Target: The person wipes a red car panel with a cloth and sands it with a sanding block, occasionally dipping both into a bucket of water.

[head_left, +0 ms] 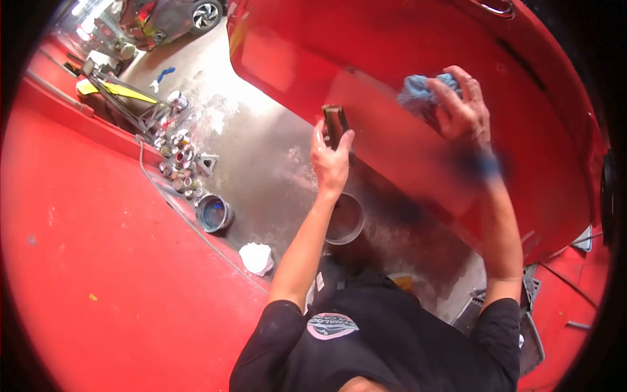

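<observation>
My left hand (331,160) is closed round a dark, narrow block with a brownish edge (335,123), which looks like a sanding block. It is held upright, in front of the lower edge of a glossy red car body panel (392,124). A crumpled blue cloth (421,91) is in my right hand (465,108), whose fingers curl over it against the panel's surface in this view. A duller, hazy patch shows on the red paint between the two hands.
A grey bucket (345,219) stands on the floor below my left hand. Leftward are another bucket (214,213), a crumpled white cloth (256,259), several cans (177,157) and a metal stand (208,164). A large red surface (117,261) fills the left side; a car wheel (206,16) shows farther back.
</observation>
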Motion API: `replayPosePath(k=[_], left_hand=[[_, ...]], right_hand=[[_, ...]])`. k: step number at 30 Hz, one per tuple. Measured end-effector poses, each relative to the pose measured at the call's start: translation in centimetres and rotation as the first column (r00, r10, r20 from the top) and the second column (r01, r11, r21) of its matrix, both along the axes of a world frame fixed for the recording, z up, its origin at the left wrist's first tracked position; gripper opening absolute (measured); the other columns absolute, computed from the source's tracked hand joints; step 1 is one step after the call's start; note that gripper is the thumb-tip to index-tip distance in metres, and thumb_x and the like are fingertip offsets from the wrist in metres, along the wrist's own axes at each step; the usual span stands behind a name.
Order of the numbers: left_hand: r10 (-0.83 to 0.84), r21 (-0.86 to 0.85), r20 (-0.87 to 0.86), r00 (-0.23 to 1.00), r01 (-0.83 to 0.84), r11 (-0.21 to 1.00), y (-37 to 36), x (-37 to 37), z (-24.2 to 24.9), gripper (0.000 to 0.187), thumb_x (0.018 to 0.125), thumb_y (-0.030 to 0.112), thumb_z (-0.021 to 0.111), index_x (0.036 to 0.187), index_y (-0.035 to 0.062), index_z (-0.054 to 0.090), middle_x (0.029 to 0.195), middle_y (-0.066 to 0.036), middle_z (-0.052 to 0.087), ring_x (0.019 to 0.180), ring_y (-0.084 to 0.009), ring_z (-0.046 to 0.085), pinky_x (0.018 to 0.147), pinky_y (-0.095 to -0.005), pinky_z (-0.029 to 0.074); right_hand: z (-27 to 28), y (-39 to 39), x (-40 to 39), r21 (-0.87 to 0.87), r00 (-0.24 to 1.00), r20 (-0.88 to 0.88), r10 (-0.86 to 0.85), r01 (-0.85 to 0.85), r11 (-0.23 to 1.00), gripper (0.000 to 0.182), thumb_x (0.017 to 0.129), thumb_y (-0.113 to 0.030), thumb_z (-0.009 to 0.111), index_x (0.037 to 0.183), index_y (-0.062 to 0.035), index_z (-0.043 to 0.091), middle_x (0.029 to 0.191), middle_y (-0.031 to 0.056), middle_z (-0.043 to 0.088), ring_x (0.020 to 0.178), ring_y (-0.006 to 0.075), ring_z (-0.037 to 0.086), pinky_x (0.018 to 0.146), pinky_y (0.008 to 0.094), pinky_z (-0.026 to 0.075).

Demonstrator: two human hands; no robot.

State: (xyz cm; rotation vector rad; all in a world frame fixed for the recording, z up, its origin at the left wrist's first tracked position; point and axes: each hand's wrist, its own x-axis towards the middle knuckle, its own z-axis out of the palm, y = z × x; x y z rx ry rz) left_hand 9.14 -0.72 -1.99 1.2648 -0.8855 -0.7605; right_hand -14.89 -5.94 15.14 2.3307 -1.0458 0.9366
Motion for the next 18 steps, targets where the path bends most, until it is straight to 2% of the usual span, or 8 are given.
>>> replayPosePath(k=[1, 3, 5, 8, 14, 16, 17, 18], left_hand=[[0.005, -0.013, 0.004, 1.0, -0.005, 1.0, -1.4, -0.6, 0.4, 0.065, 0.094, 0.02, 0.086, 0.145, -0.0072, 0.056, 0.129, -0.019, 0.07, 0.117, -0.0299, 0.068, 0.103, -0.0424, 0.054], [0.203, -0.079, 0.285, 0.937, -0.188, 0.979, -4.1, -1.7, 0.5, 0.065, 0.093, 0.024, 0.086, 0.143, -0.0046, 0.056, 0.126, -0.022, 0.066, 0.12, -0.0381, 0.063, 0.106, -0.0489, 0.051], [0.255, -0.092, 0.303, 0.918, -0.239, 0.967, -5.5, -3.1, 1.2, 0.066, 0.093, 0.025, 0.085, 0.144, -0.0038, 0.055, 0.128, -0.024, 0.063, 0.123, -0.0409, 0.06, 0.107, -0.051, 0.05], [0.314, -0.068, 0.353, 0.881, -0.31, 0.948, -5.8, -4.1, 2.0, 0.07, 0.094, 0.028, 0.084, 0.148, -0.0024, 0.051, 0.132, -0.028, 0.059, 0.124, -0.0448, 0.059, 0.107, -0.0532, 0.05], [0.328, -0.038, 0.417, 0.848, -0.344, 0.938, -6.5, -4.8, 0.9, 0.075, 0.099, 0.036, 0.076, 0.159, -0.0022, 0.051, 0.133, -0.03, 0.058, 0.124, -0.0456, 0.061, 0.108, -0.051, 0.05], [0.331, 0.13, 0.396, 0.856, -0.409, 0.903, -5.8, -6.2, 2.3, 0.076, 0.104, 0.045, 0.068, 0.155, -0.0101, 0.053, 0.122, -0.032, 0.065, 0.124, -0.0441, 0.062, 0.107, -0.0471, 0.049], [0.463, -0.047, 0.514, 0.722, -0.515, 0.856, -7.2, -8.3, -0.3, 0.076, 0.107, 0.045, 0.063, 0.156, -0.0113, 0.05, 0.125, -0.034, 0.062, 0.121, -0.0454, 0.063, 0.104, -0.0497, 0.05], [0.516, -0.099, 0.436, 0.738, -0.53, 0.842, -5.9, -12.1, 0.7, 0.075, 0.109, 0.043, 0.061, 0.158, -0.0115, 0.047, 0.13, -0.035, 0.058, 0.119, -0.0475, 0.063, 0.104, -0.0517, 0.05]], right_hand=[[0.4, -0.8, -2.2, 0.03, 0.996, -0.055, -0.067, 0.069, 0.997, 0.054, 0.078, 0.005, 0.079, 0.129, -0.0137, 0.076, 0.14, 0.0172, 0.063, 0.124, 0.0402, 0.065, 0.097, 0.049, 0.062], [0.8, -1.7, -6.0, 0.048, 0.987, -0.105, -0.123, 0.129, 0.99, 0.054, 0.08, 0.003, 0.079, 0.131, -0.0131, 0.075, 0.144, 0.0174, 0.062, 0.129, 0.0415, 0.064, 0.101, 0.0516, 0.059], [0.8, -2.3, -8.6, 0.062, 0.985, -0.169, -0.039, 0.05, 0.997, 0.06, 0.072, 0.003, 0.083, 0.129, -0.0141, 0.074, 0.142, 0.0175, 0.06, 0.118, 0.0408, 0.066, 0.094, 0.0489, 0.063], [-0.9, -3.5, -10.2, 0.025, 0.991, -0.1, 0.092, -0.09, 0.996, 0.06, 0.071, 0.001, 0.085, 0.129, -0.0136, 0.074, 0.144, 0.0177, 0.059, 0.118, 0.0418, 0.065, 0.094, 0.0511, 0.062], [-2.0, -4.4, -10.3, -0.008, 0.987, -0.062, 0.148, -0.149, 0.989, 0.053, 0.077, -0.001, 0.083, 0.128, -0.0147, 0.075, 0.14, 0.0197, 0.062, 0.118, 0.044, 0.065, 0.092, 0.0526, 0.06], [-2.0, -3.8, -9.9, 0.011, 0.983, -0.025, 0.182, -0.182, 0.983, 0.05, 0.08, -0.001, 0.081, 0.127, -0.0148, 0.075, 0.138, 0.0202, 0.062, 0.118, 0.0445, 0.065, 0.091, 0.0527, 0.06], [-1.7, -3.4, -9.8, 0.012, 0.981, -0.026, 0.194, -0.194, 0.981, 0.046, 0.082, -0.001, 0.078, 0.126, -0.0137, 0.075, 0.137, 0.0207, 0.063, 0.118, 0.0449, 0.065, 0.091, 0.0527, 0.06], [-1.2, -3.3, -9.5, 0.005, 0.978, -0.031, 0.208, -0.208, 0.978, 0.043, 0.084, 0.0, 0.075, 0.125, -0.0126, 0.075, 0.136, 0.0213, 0.063, 0.117, 0.0453, 0.065, 0.091, 0.0527, 0.059]])
